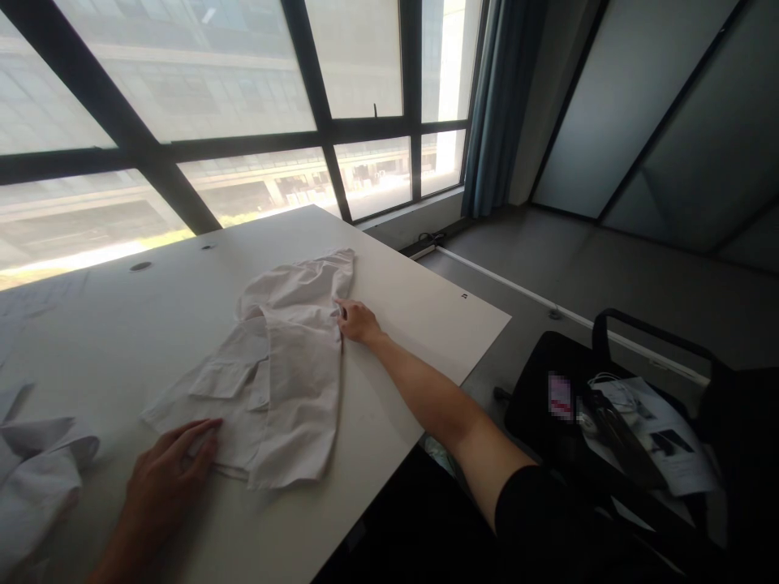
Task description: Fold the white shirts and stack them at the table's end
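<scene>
A white short-sleeved shirt [286,357] with a chest pocket lies partly folded on the white table [122,324]. My left hand [167,478] rests flat on the shirt's near hem at the lower left, fingers spread over the cloth. My right hand [358,322] reaches across to the shirt's right edge near the shoulder and pinches the fabric there. The collar end points toward the window.
More white cloth [33,478] lies bunched at the table's left edge. The table's right corner [508,320] drops off to grey floor. A black chair [639,430] at the lower right carries papers, a cable and a dark object. Large windows [243,97] stand behind the table.
</scene>
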Demonstrator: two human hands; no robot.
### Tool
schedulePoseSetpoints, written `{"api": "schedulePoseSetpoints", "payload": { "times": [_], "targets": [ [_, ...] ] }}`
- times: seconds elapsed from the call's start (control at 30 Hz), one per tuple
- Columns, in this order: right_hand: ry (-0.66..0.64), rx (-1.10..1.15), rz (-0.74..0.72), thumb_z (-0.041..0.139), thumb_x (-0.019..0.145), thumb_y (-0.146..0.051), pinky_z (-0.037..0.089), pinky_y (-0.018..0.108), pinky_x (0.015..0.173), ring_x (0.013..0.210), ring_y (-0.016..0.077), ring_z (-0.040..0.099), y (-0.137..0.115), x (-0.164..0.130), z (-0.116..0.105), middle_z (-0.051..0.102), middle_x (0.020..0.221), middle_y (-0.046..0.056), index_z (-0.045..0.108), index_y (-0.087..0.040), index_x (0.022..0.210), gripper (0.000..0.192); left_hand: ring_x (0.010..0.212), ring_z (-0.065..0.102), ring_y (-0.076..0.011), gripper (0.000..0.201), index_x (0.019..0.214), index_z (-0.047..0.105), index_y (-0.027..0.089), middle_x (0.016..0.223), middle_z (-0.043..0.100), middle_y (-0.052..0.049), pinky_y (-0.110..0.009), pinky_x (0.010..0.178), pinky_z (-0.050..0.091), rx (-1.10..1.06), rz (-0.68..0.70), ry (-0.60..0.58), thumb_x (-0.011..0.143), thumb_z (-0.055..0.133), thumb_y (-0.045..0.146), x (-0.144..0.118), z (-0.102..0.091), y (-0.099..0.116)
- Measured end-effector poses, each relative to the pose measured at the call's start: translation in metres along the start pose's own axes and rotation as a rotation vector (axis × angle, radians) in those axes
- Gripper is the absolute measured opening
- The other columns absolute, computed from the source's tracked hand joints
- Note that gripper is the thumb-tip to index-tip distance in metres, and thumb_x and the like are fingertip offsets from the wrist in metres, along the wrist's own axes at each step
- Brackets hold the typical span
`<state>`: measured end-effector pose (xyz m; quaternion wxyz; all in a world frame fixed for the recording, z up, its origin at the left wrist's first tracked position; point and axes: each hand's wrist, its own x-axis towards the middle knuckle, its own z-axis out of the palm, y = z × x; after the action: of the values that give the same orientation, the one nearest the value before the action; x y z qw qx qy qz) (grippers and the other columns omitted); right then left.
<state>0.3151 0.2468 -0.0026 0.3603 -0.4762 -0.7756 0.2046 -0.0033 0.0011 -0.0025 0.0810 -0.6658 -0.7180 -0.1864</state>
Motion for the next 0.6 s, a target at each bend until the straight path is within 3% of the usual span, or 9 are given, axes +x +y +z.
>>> {"api": "schedulePoseSetpoints", "payload": {
  "times": [0.17, 0.27, 0.37, 0.43, 0.6],
  "targets": [
    [0.007, 0.015, 0.008, 0.063, 0.089, -0.019, 0.046, 0.037, 0.107, 0.121, 0.0236, 0.062, 0.001, 0.000, 0.001, 0.070, 0.128, 0.006, 0.062, -0.023, 0.136, 0.047, 0.109, 0.068, -0.0324, 0.043, 0.108, 0.071, 0.022, 0.122, 0.070, -0.013, -0.048, 0.101, 0.050, -0.082, -0.004, -0.048, 0.086, 0.044, 0.048, 0.000, 0.003, -0.005],
    [0.019, 0.037, 0.005, 0.064, 0.088, -0.018, 0.046, 0.036, 0.106, 0.119, 0.0238, 0.063, 0.001, 0.001, 0.003, 0.070, 0.126, 0.007, 0.063, -0.021, 0.134, 0.047, 0.106, 0.069, -0.0303, 0.040, 0.103, 0.071, 0.023, 0.117, 0.073, -0.010, -0.045, 0.100, 0.051, -0.130, -0.045, -0.078, 0.085, 0.046, 0.049, 0.000, -0.003, -0.001],
    [0.091, 0.079, 0.016, 0.063, 0.087, -0.014, 0.045, 0.034, 0.107, 0.118, 0.0224, 0.063, 0.001, 0.002, 0.005, 0.070, 0.126, 0.008, 0.065, -0.019, 0.130, 0.044, 0.090, 0.070, -0.0267, 0.041, 0.104, 0.070, 0.025, 0.107, 0.073, -0.006, -0.038, 0.083, 0.056, -0.145, -0.169, -0.106, 0.085, 0.047, 0.053, -0.002, -0.013, 0.011],
    [0.155, 0.103, 0.051, 0.061, 0.087, -0.012, 0.046, 0.032, 0.104, 0.114, 0.0211, 0.064, -0.001, 0.003, 0.006, 0.071, 0.124, 0.009, 0.067, -0.017, 0.125, 0.039, 0.085, 0.069, -0.0258, 0.044, 0.105, 0.070, 0.024, 0.108, 0.071, -0.006, -0.036, 0.077, 0.055, -0.139, -0.212, -0.067, 0.085, 0.047, 0.056, -0.004, -0.020, 0.021],
    [0.271, 0.128, 0.103, 0.055, 0.087, -0.007, 0.050, 0.028, 0.091, 0.093, 0.0180, 0.066, -0.008, 0.003, 0.004, 0.073, 0.106, 0.007, 0.072, -0.017, 0.110, 0.030, 0.089, 0.068, -0.0253, 0.040, 0.098, 0.068, 0.024, 0.109, 0.069, -0.004, -0.034, 0.080, 0.053, -0.207, -0.221, 0.050, 0.082, 0.052, 0.058, -0.007, -0.029, 0.045]
  ]
}}
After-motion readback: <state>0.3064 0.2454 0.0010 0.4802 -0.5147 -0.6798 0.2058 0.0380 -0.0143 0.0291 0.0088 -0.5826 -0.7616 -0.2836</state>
